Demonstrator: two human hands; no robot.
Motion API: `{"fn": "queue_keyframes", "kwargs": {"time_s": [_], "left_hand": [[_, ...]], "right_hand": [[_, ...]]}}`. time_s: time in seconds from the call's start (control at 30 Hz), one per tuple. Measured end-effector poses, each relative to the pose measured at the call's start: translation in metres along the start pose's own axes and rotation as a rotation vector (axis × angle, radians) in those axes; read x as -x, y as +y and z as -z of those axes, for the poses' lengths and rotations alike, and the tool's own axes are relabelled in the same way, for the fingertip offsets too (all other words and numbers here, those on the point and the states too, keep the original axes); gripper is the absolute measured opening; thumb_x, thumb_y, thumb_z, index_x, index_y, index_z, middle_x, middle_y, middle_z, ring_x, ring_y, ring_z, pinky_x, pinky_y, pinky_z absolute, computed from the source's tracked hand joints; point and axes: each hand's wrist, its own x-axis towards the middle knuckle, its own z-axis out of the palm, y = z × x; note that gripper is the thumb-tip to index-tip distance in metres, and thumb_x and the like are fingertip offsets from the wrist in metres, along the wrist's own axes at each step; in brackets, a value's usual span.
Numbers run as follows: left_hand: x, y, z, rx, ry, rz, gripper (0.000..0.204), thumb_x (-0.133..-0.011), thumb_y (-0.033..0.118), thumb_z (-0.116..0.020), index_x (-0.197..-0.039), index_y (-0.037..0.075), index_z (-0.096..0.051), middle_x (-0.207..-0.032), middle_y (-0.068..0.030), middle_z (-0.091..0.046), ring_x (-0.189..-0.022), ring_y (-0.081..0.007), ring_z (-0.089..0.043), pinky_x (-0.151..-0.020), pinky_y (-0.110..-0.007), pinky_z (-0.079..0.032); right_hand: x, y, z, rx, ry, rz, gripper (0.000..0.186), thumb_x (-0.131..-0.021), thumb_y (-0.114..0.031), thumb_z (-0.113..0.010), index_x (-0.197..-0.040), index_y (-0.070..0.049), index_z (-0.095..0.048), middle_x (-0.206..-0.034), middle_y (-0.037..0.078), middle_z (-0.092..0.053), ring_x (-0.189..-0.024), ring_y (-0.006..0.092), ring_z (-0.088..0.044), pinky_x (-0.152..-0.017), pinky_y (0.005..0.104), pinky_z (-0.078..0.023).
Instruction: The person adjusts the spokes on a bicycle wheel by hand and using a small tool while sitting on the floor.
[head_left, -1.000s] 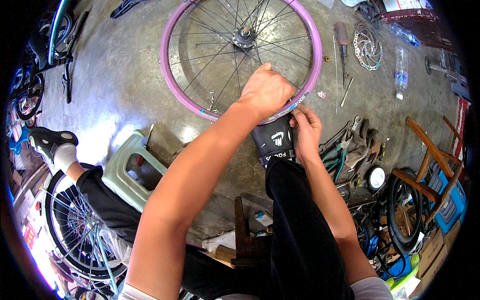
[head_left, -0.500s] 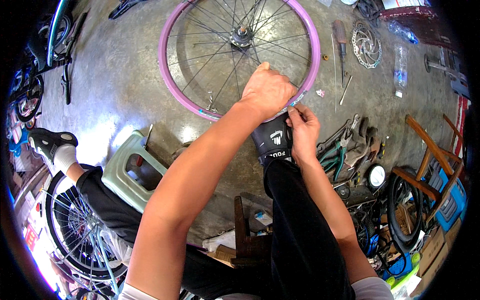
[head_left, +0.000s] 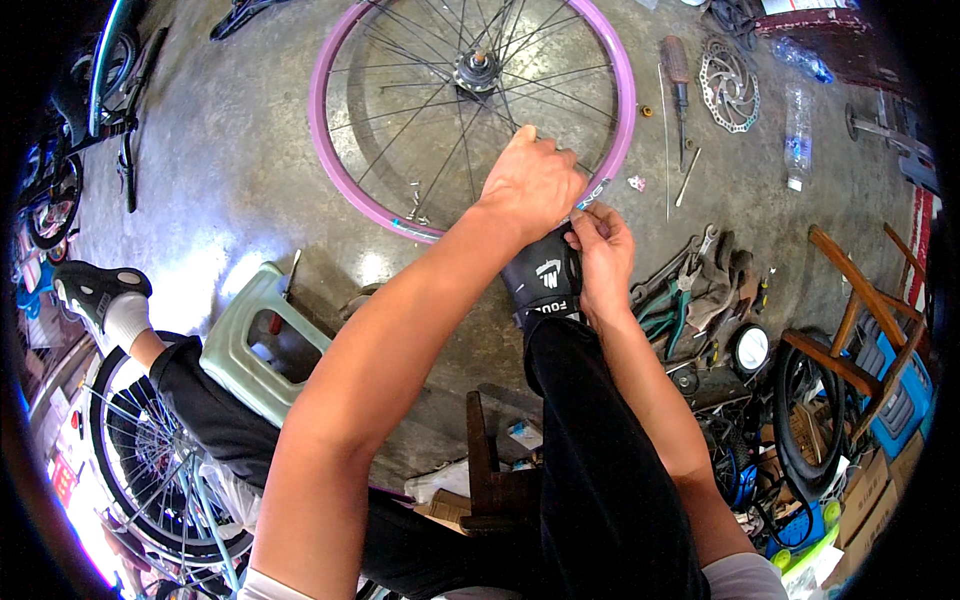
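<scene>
A purple bicycle wheel rim (head_left: 322,130) with black spokes and a central hub (head_left: 477,70) lies in front of me, without a tyre. My left hand (head_left: 533,185) is a fist over the near right part of the rim, among the spokes; what its fingers close on is hidden. My right hand (head_left: 604,255) is just outside the rim, beside my black shoe (head_left: 545,275). Its thumb and fingertips pinch together at the rim's edge, and whatever is between them is too small to make out. Small metal pieces (head_left: 415,210) lie inside the rim's near left.
To the right lie a screwdriver (head_left: 678,85), a brake disc (head_left: 729,87), a plastic bottle (head_left: 798,140) and green-handled pliers (head_left: 680,300) among other tools. A pale green stool (head_left: 245,350) is at left; a wooden frame (head_left: 850,310) stands at right.
The wheel appears slightly further left and lower in view, with the floor items shifting alike. Both hands keep nearly the same grip and place at the rim.
</scene>
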Motion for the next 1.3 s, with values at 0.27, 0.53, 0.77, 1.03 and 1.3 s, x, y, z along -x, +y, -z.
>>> {"fn": "queue_keyframes", "kwargs": {"time_s": [0.27,0.53,0.77,1.03,1.3], "left_hand": [[-0.004,-0.002,0.001,-0.002,-0.048,-0.012,0.02,-0.095,0.022,-0.057,-0.105,0.022,-0.075,-0.108,-0.0016,-0.071,-0.108,-0.0209,-0.069,-0.097,-0.043,-0.044],[-0.011,-0.004,0.002,0.061,-0.084,-0.011,0.02,-0.095,0.023,-0.056,-0.103,0.022,-0.075,-0.105,-0.0025,-0.072,-0.103,-0.0212,-0.071,-0.092,-0.043,-0.046],[-0.007,-0.004,-0.002,-0.002,-0.056,-0.027,0.02,-0.095,0.024,-0.056,-0.103,0.023,-0.075,-0.106,-0.0048,-0.071,-0.103,-0.0229,-0.071,-0.091,-0.042,-0.045],[-0.01,-0.003,0.001,0.082,-0.053,-0.002,0.021,-0.094,0.025,-0.058,-0.106,0.022,-0.075,-0.106,-0.0048,-0.071,-0.102,-0.024,-0.071,-0.092,-0.044,-0.045],[-0.007,-0.002,0.003,0.11,-0.008,0.017,0.023,-0.094,0.025,-0.058,-0.111,0.022,-0.074,-0.105,-0.0047,-0.071,-0.1,-0.0244,-0.071,-0.092,-0.045,-0.045]], "right_hand": [[0.001,-0.004,-0.001,-0.013,0.003,-0.038,0.022,-0.096,-0.01,-0.069,-0.112,0.005,-0.067,-0.092,0.003,-0.068,-0.078,0.0092,-0.057,-0.074,0.0246,-0.046],[0.001,0.002,0.0,0.005,-0.024,0.019,0.019,-0.098,-0.01,-0.068,-0.111,0.003,-0.066,-0.093,0.004,-0.068,-0.08,0.0092,-0.057,-0.075,0.0247,-0.047],[-0.001,0.005,0.001,0.002,-0.043,0.019,0.022,-0.099,-0.01,-0.066,-0.116,0.003,-0.063,-0.1,0.005,-0.067,-0.085,0.0102,-0.058,-0.077,0.0258,-0.048],[-0.002,0.005,0.002,0.005,-0.049,0.018,0.022,-0.099,-0.009,-0.064,-0.117,0.003,-0.063,-0.099,0.005,-0.068,-0.085,0.01,-0.058,-0.078,0.0259,-0.047],[-0.002,0.004,0.002,0.023,-0.03,-0.014,0.019,-0.098,-0.01,-0.066,-0.112,0.003,-0.065,-0.098,0.004,-0.068,-0.083,0.0099,-0.057,-0.076,0.0256,-0.046]]}}
